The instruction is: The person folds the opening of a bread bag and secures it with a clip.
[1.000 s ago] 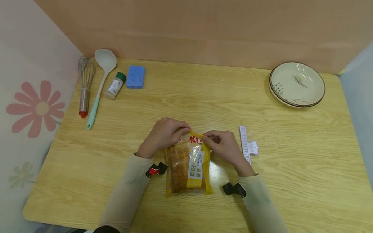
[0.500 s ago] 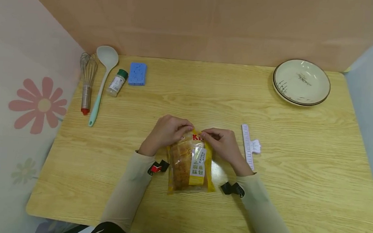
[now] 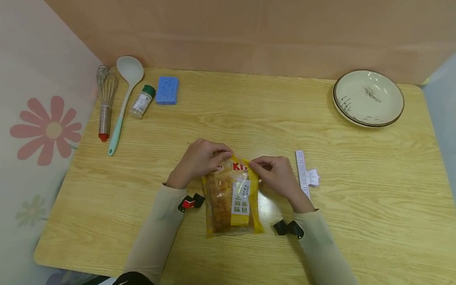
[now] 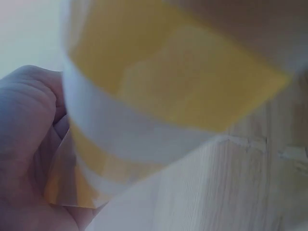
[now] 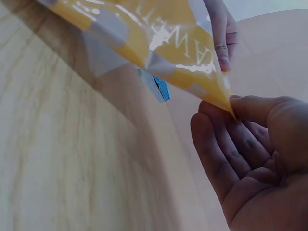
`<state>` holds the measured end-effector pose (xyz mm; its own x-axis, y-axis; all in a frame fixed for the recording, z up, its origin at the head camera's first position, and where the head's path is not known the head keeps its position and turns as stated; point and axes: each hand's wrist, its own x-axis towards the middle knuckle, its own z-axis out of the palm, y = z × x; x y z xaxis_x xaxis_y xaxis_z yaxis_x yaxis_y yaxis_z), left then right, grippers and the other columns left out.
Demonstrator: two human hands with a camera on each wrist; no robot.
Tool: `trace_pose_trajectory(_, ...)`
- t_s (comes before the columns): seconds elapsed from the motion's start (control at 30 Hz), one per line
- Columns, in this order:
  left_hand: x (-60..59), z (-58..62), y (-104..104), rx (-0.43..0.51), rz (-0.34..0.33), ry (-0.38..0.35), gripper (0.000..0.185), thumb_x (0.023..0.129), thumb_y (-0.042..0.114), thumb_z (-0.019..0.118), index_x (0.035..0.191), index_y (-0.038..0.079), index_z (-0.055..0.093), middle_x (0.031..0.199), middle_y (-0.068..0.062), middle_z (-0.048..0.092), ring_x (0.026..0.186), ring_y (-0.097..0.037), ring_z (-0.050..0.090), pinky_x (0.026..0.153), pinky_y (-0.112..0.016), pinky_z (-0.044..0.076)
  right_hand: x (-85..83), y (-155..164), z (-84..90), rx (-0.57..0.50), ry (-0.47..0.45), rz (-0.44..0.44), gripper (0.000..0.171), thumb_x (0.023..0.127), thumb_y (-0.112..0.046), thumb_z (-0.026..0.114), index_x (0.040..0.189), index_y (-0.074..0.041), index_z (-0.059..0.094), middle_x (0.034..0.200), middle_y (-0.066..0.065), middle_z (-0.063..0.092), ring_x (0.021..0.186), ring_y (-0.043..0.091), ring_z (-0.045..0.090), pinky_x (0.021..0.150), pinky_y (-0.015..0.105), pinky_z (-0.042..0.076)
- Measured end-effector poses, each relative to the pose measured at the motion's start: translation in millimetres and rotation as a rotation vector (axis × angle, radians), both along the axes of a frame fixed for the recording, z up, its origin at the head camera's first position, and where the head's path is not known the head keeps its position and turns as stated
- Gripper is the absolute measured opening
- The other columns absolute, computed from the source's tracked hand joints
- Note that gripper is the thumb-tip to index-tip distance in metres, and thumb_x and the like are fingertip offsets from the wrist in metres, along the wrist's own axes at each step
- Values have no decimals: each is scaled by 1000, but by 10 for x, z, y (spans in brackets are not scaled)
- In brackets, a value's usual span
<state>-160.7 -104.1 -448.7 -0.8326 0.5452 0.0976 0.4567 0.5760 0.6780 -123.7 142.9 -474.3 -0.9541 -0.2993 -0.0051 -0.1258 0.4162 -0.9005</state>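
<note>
A clear and yellow bread bag [image 3: 222, 199] with a sliced loaf inside is between the hands in the head view. My left hand [image 3: 203, 160] grips its top left corner, and my right hand [image 3: 277, 177] pinches the top right corner between thumb and fingers. Seen from the right wrist, the bag's yellow edge [image 5: 168, 48] runs down to a point under the right thumb [image 5: 255, 108]. The left wrist view is mostly filled by the bag's yellow and white film [image 4: 159, 86], with the left hand [image 4: 29, 139] behind it. Right of the bag lies a white ruler-like clip [image 3: 303, 172].
At the back left lie a whisk [image 3: 105, 103], a ladle [image 3: 125, 91] with a mint handle, a green-capped shaker [image 3: 143, 101] and a blue sponge [image 3: 167, 90]. Stacked cream plates [image 3: 368, 99] stand at the back right. Walls border the wooden table [image 3: 229, 120].
Both hands keep their hold on the bag's top corners. They have spread slightly apart, and more of the bag's top edge with its red letters shows between them.
</note>
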Motion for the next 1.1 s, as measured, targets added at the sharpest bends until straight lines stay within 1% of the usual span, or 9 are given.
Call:
trace_pose_trajectory(0.13,-7,-16,2,14,2,-15,17,101,18,69,103,8,82,91,-5,79,52,-5,52,57,-28,45,-2,19,16,38,-17,0,15,98,-8,71,100,5,79,90,17,78,73,22,75,65,22,57)
trace_pose_trajectory(0.33,2,0,14,5,0,-7,17,102,18,68,103,7,82,94,-5,79,57,-6,53,60,-28,45,-4,65,59,74,-39,4,16,99,-10,71,100,4,80,92,17,78,77,24,76,69,25,59)
trace_pose_trajectory(0.47,16,21,20,1,-6,-12,18,102,18,68,104,7,82,94,-5,79,54,-5,49,59,-27,43,-12,104,81,100,-58,21,17,99,-11,71,99,4,80,91,16,78,78,24,76,70,25,59)
trace_pose_trajectory(0.63,35,42,13,-9,-6,1,18,102,18,67,104,7,81,90,-5,79,51,-4,43,57,-26,40,-18,185,119,130,-18,34,16,98,-9,71,98,4,80,88,14,78,77,24,76,70,28,60)
trace_pose_trajectory(0.77,33,30,-9,-19,11,15,18,103,18,67,106,8,81,86,-4,78,50,-5,43,57,-27,40,-15,339,213,92,6,-35,16,100,-4,67,101,8,77,88,18,77,74,24,76,67,23,59)
trace_pose_trajectory(0.83,31,24,-15,-16,16,18,18,103,18,67,106,8,81,87,-4,78,50,-5,44,58,-28,41,-8,433,271,62,7,-81,18,101,-3,64,106,10,74,89,21,76,72,22,75,65,24,59)
trace_pose_trajectory(0.93,31,23,-17,-13,20,9,19,103,18,66,106,8,81,89,-5,79,51,-5,47,58,-28,43,-3,562,355,56,9,-136,23,103,-5,60,112,12,72,93,26,75,70,16,74,64,26,60)
trace_pose_trajectory(1.03,34,28,-19,-14,25,-1,19,103,19,66,107,8,81,91,-4,79,52,-5,49,59,-28,44,-4,687,419,117,-7,-169,28,105,-10,57,117,11,70,95,27,75,68,8,72,62,23,58)
trace_pose_trajectory(1.1,35,35,-21,-17,27,-5,19,103,19,66,107,8,81,89,-4,78,51,-5,49,59,-29,44,-6,772,453,182,-24,-180,31,106,-12,55,121,11,69,98,27,75,69,8,71,61,19,55)
